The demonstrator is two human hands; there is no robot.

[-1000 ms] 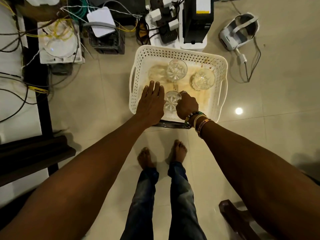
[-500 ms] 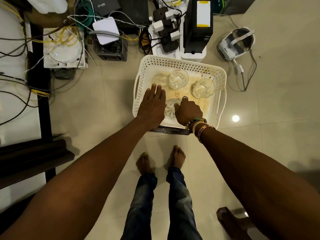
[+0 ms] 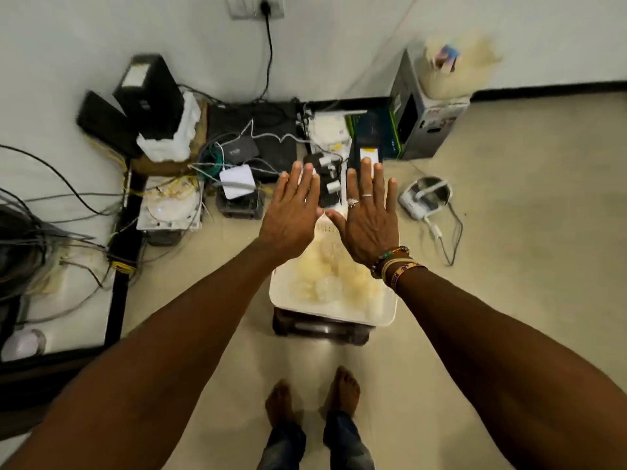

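Clear cut-glass tumblers [image 3: 324,286], blurred, sit inside the white perforated plastic basket [image 3: 339,317] on a dark low stand [image 3: 319,330], while your left hand [image 3: 291,218] and right hand [image 3: 371,225] hover above them, flat, fingers straight, holding nothing.

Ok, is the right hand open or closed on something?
Open: the right hand shows straight, spread fingers, held up over the white basket, gripping nothing.

**What we cannot make out**

Our left hand [image 3: 288,215] and right hand [image 3: 369,222], held flat with straight fingers, hide the far end of the white perforated plastic basket [image 3: 339,315]. The clear patterned glasses [image 3: 325,286] inside smear into pale blurs (we cannot count them). Our bare forearms [image 3: 152,351] and blue-jeaned legs [image 3: 285,442] run off the bottom edge.
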